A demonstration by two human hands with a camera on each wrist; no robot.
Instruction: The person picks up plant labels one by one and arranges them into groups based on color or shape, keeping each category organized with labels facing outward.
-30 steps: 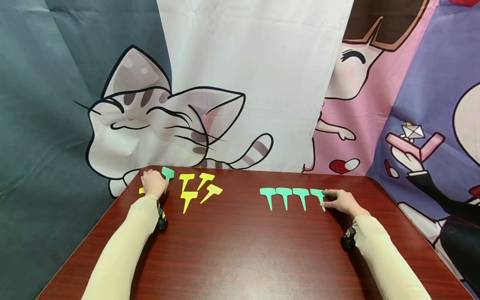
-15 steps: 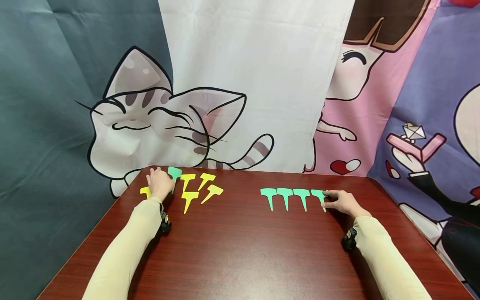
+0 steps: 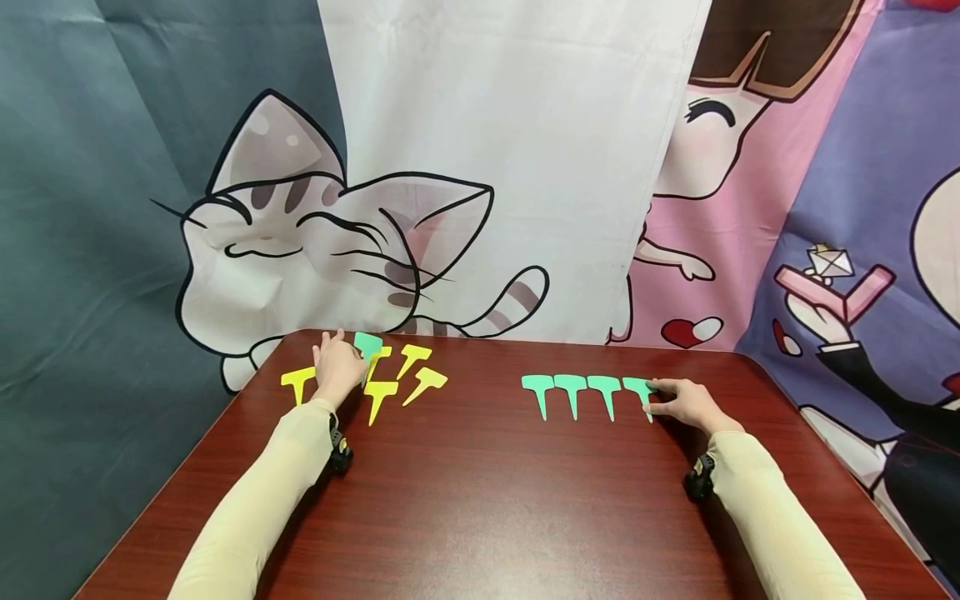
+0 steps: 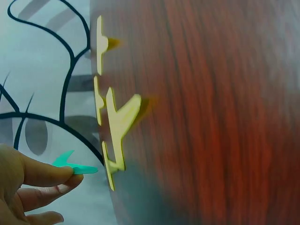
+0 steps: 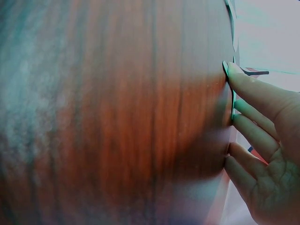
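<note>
My left hand (image 3: 339,367) pinches a green T-shaped plant label (image 3: 367,344) between thumb and fingertips. The left wrist view shows this green label (image 4: 77,168) raised near several yellow labels. In the head view it overlaps a yellow T-shaped plant label (image 3: 382,352). On the right, several green labels form a row, beginning with a left one (image 3: 537,383). My right hand (image 3: 688,404) touches the rightmost green label (image 3: 634,385), thumb over its stem and a finger at its head. In the right wrist view its fingers (image 5: 255,136) are extended and that label is edge-on.
Other yellow labels lie around the left hand: one on its left (image 3: 297,380), one in front (image 3: 381,390), two on its right (image 3: 414,356). A brown wooden table (image 3: 480,500) carries everything. A printed cloth (image 3: 480,108) hangs behind the far edge.
My left hand has carried the green label to the right, over toward the yellow group, uncovering the leftmost yellow label. My right hand has stayed in place.
</note>
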